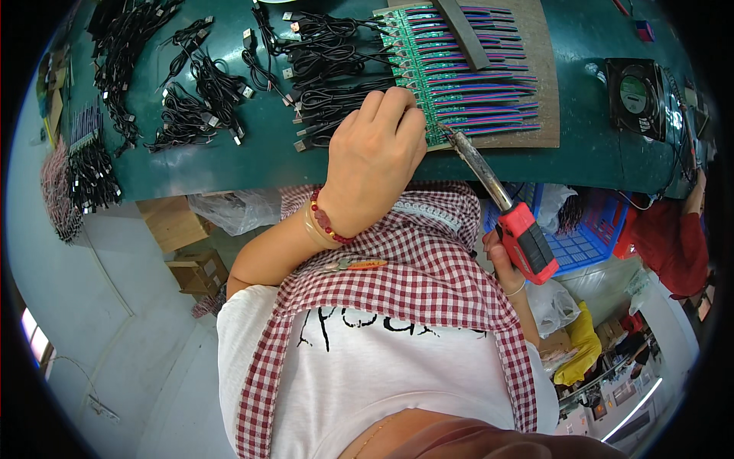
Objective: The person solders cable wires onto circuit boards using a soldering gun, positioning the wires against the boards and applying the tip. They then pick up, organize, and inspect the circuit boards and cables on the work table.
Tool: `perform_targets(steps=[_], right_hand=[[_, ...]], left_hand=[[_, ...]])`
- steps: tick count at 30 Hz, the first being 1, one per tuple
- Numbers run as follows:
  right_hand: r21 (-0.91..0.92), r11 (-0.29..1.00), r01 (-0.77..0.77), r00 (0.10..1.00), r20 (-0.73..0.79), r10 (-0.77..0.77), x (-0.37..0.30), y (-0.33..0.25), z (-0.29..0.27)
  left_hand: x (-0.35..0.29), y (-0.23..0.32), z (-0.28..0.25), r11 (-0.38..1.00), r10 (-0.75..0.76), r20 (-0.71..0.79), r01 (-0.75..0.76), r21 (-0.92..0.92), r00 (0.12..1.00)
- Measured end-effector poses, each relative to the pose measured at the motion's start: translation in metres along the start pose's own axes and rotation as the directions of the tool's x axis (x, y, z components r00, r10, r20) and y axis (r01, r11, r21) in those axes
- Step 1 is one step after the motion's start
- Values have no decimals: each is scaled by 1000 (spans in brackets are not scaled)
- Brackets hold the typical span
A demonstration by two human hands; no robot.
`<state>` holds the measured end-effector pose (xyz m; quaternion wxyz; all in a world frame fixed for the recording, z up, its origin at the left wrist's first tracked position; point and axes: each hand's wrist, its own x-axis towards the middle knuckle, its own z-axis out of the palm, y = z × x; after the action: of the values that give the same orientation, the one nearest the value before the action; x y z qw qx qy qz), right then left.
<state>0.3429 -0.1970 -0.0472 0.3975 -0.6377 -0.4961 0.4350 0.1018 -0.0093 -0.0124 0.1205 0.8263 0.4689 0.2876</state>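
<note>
Red soldering iron (pixel 511 214) in R hand (pixel 498 258).

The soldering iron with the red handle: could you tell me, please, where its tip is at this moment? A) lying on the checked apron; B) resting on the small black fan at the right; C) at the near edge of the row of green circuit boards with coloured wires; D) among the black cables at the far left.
C: the right hand holds the soldering iron with its tip at the near edge of the green circuit boards, beside the left hand.

Bright, even overhead light; soft shadows; sharp centre; strong fisheye bending and dark vignette at the rim.
</note>
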Motion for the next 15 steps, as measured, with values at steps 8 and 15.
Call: perform_targets(steps=[8, 15], right_hand=[[41, 999, -14, 1000, -12, 14, 0, -4, 1], [60, 998, -18, 1000, 5, 17, 0, -8, 1]], left_hand=[[2, 0, -3, 1000, 9, 32, -9, 3, 999], [11, -3, -15, 1000, 10, 202, -11, 7, 979]])
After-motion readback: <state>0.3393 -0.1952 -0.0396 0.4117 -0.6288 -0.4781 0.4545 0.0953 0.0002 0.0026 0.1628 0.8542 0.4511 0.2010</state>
